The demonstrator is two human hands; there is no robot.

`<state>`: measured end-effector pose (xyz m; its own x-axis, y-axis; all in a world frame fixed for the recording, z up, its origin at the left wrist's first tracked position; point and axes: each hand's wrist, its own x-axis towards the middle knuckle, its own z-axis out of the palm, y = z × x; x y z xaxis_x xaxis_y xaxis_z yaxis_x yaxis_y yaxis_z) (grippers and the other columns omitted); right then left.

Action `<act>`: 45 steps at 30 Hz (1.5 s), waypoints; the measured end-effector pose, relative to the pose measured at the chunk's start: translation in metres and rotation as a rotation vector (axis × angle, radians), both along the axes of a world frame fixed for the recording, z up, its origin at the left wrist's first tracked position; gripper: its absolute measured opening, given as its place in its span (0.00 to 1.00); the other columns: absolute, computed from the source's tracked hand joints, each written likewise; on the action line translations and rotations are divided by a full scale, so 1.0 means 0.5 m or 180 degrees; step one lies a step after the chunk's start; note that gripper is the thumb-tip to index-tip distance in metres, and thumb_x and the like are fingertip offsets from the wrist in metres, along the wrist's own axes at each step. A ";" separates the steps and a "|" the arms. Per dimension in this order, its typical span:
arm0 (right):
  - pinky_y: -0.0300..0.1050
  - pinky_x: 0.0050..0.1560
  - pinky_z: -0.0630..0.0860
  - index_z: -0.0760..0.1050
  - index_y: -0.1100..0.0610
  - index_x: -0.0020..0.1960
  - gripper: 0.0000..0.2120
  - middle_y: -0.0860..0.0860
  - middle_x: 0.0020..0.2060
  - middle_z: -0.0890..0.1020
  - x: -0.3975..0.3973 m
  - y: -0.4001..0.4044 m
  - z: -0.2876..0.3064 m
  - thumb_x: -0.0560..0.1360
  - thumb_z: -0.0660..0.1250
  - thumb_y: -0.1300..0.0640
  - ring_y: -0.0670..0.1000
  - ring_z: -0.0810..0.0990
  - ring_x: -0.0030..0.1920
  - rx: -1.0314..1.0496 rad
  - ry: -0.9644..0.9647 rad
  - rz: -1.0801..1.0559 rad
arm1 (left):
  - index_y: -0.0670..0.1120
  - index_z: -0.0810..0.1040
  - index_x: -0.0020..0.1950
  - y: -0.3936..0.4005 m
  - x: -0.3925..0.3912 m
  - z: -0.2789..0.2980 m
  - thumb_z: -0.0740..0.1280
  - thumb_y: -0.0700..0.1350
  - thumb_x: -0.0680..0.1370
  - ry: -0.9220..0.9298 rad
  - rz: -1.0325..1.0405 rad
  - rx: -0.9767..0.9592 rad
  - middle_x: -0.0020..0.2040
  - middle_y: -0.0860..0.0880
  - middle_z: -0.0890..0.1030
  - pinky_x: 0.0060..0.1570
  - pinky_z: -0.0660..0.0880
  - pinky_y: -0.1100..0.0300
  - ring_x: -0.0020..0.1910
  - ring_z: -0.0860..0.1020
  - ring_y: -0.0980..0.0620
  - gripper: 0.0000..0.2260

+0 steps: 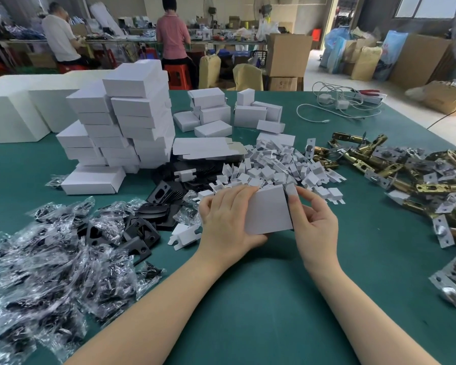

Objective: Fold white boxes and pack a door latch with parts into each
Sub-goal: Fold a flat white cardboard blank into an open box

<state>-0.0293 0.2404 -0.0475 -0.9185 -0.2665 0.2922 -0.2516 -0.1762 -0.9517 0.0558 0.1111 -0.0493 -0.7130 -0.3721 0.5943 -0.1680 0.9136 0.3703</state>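
Gripping a white box (267,212) just above the green table (248,299), the left hand (227,222) curls around its left side while the right hand (313,222) pinches its right end flap; latches (379,164) lie right.

White box (267,212) between both hands

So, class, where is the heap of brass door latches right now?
In the head view, the brass door latches lie heaped on the green table at the right, just right of the small white card inserts.
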 end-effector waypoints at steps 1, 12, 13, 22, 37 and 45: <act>0.37 0.37 0.75 0.80 0.42 0.49 0.04 0.48 0.34 0.85 0.001 0.000 0.000 0.75 0.69 0.45 0.42 0.79 0.36 -0.0037 -0.0016 -0.0005 | 0.52 0.72 0.66 0.000 0.000 0.000 0.76 0.57 0.57 0.0025 -0.0007 -0.0018 0.64 0.53 0.76 0.57 0.54 0.58 0.64 0.68 0.53 0.39; 0.26 0.41 0.70 0.79 0.39 0.55 0.10 0.40 0.50 0.84 0.009 0.000 0.001 0.78 0.67 0.53 0.35 0.73 0.39 -0.0057 0.0107 0.0084 | 0.51 0.73 0.67 0.005 -0.001 -0.002 0.72 0.58 0.59 0.0069 0.0102 -0.0010 0.63 0.51 0.77 0.59 0.56 0.56 0.62 0.68 0.52 0.36; 0.26 0.40 0.69 0.78 0.38 0.56 0.11 0.38 0.51 0.83 0.012 0.000 0.000 0.79 0.66 0.53 0.36 0.72 0.39 -0.0004 0.0174 0.0108 | 0.51 0.73 0.67 0.006 0.000 -0.002 0.71 0.58 0.59 0.0076 0.0105 0.0043 0.63 0.52 0.77 0.59 0.56 0.56 0.62 0.68 0.52 0.36; 0.27 0.35 0.68 0.74 0.37 0.61 0.14 0.31 0.48 0.82 0.014 0.001 -0.008 0.80 0.64 0.54 0.39 0.68 0.31 0.0246 0.0485 0.0139 | 0.50 0.75 0.67 0.007 0.003 0.003 0.71 0.59 0.60 0.0128 0.0156 0.0096 0.63 0.51 0.78 0.60 0.57 0.55 0.62 0.74 0.48 0.36; 0.33 0.70 0.61 0.54 0.33 0.71 0.27 0.32 0.69 0.64 0.013 0.003 0.001 0.83 0.57 0.59 0.36 0.66 0.64 0.1119 0.0562 0.1403 | 0.50 0.75 0.68 -0.006 0.002 -0.005 0.76 0.59 0.59 0.0115 0.0343 0.0149 0.63 0.53 0.78 0.57 0.57 0.56 0.60 0.75 0.47 0.38; 0.48 0.64 0.71 0.66 0.34 0.67 0.21 0.48 0.60 0.78 -0.008 -0.002 -0.016 0.82 0.61 0.56 0.45 0.74 0.54 0.0802 0.0280 0.0302 | 0.54 0.63 0.75 0.000 -0.007 -0.007 0.64 0.67 0.67 0.0047 0.0013 0.0195 0.71 0.52 0.71 0.64 0.56 0.55 0.70 0.68 0.50 0.39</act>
<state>-0.0331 0.2396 -0.0557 -0.8600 -0.4243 0.2833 -0.3289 0.0366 -0.9437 0.0525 0.1109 -0.0528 -0.7027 -0.4111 0.5807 -0.1659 0.8884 0.4281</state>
